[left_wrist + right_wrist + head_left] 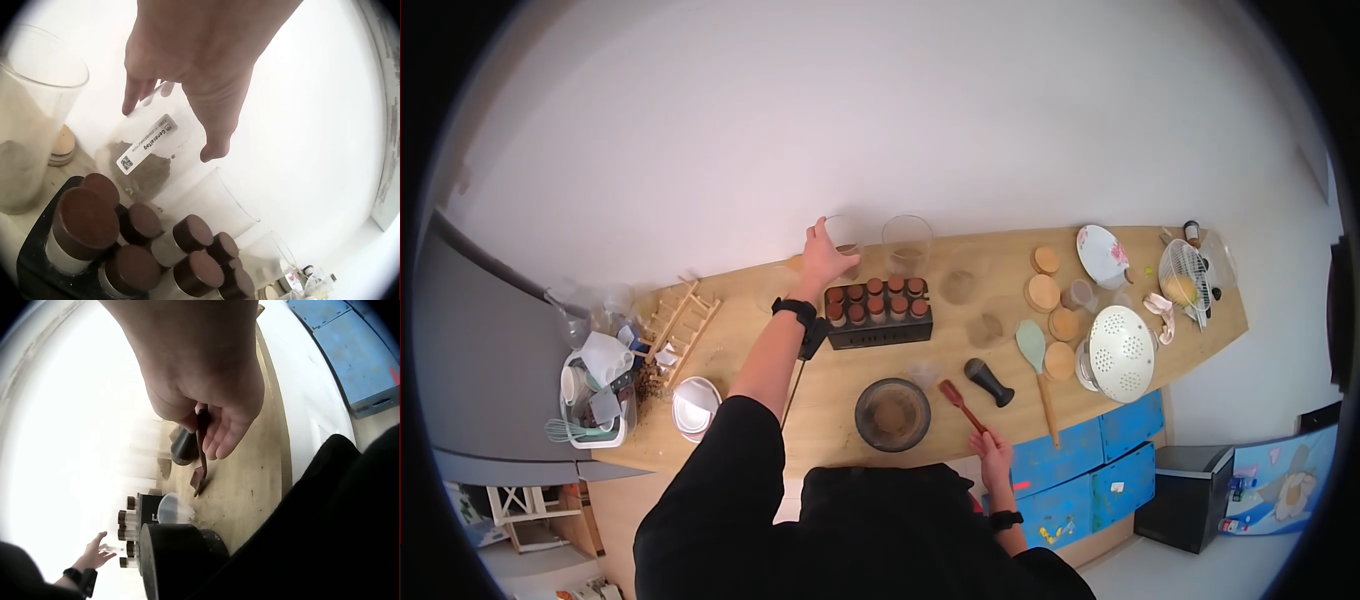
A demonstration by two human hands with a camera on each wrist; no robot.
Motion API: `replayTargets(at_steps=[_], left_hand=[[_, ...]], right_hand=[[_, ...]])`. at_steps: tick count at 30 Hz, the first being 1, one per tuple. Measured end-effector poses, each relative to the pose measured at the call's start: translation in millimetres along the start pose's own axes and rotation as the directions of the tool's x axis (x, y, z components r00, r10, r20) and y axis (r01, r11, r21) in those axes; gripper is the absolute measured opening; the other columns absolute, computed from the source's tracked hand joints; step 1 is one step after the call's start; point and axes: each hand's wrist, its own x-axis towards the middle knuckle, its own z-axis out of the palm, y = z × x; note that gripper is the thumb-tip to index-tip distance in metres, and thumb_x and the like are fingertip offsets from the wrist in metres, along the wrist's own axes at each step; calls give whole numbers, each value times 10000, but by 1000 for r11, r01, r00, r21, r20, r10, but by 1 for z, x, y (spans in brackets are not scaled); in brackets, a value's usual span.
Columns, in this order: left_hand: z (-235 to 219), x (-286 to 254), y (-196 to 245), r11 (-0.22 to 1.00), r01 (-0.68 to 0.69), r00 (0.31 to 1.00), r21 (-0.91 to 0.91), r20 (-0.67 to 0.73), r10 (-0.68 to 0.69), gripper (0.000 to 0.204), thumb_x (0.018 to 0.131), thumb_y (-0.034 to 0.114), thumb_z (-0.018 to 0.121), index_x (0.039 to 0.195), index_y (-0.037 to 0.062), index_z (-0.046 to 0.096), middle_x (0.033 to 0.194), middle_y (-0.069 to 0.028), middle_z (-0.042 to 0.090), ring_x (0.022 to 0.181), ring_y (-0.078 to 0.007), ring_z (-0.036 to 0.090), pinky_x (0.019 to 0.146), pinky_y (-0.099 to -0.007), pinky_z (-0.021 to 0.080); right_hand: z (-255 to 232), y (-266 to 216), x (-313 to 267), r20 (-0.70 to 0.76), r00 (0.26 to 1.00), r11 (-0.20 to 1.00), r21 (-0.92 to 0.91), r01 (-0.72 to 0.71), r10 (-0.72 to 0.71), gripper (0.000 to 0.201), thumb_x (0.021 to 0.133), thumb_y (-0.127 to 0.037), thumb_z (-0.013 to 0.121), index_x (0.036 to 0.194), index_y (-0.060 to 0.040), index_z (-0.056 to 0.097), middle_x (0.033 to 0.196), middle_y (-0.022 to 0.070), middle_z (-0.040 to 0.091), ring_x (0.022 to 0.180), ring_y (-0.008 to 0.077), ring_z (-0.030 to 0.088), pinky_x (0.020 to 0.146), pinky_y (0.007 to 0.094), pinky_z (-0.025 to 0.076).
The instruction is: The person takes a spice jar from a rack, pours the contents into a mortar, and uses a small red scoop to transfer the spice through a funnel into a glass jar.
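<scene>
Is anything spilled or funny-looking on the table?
Yes, a little: dark specks dot the wooden table near the reddish-brown scoop, like spilled crumbs. Brown bits also show by the white bin, though I can't tell what they are.

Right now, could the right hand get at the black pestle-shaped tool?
Probably yes: the black pestle-shaped tool lies uncovered nearby, though the right hand holds a brown utensil that might need setting down.

the right grip (994,458) partly hides the brown scoop (951,393) at its handle.

Scoop (953,393) reddish-brown; rack (883,338) black, caps (85,225) brown; plate (1102,256) white, pink-flowered.
</scene>
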Motion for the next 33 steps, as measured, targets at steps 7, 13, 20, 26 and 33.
replayTargets(at_steps=[7,13,20,26,33], left_hand=[[36,9,-17,969,45,979,241,180,-91,996,563,292,809,1323,-58,269,1243,-241,422,1131,-395,455,940,-426,435],[57,12,-32,975,27,978,219,194,-70,965,570,296,814,1301,-55,292,1204,-243,445,1112,-404,471,928,-438,441],[50,7,-27,976,37,969,214,232,-88,957,585,314,820,1294,-64,300,1236,-268,417,1119,-413,466,935,-434,437],[-4,-55,20,991,-121,992,52,33,120,630,740,291,720,1235,0,461,1067,-198,570,907,-292,595,762,-390,493],[-41,-252,-23,907,230,955,-353,259,-142,386,834,222,648,1168,59,545,690,-80,631,577,-154,607,548,-265,477]], right_hand=[[13,-8,12,81,994,838,-535,109,-78,228,901,-109,557,1092,12,580,928,137,661,781,225,664,678,293,534],[29,-26,15,324,865,265,-859,439,-383,206,799,-97,630,1000,-54,633,853,179,622,675,351,603,614,396,488],[43,-90,39,330,596,-124,-925,360,-732,332,757,-125,637,1063,-55,527,1102,174,521,968,365,531,744,442,468],[11,-62,90,349,853,-21,-929,370,-388,461,714,-157,665,1133,-50,508,1119,183,530,979,384,532,798,433,463],[31,-70,56,43,910,441,-865,240,-411,348,698,-164,645,1016,-50,560,881,157,607,824,351,594,757,409,470]])
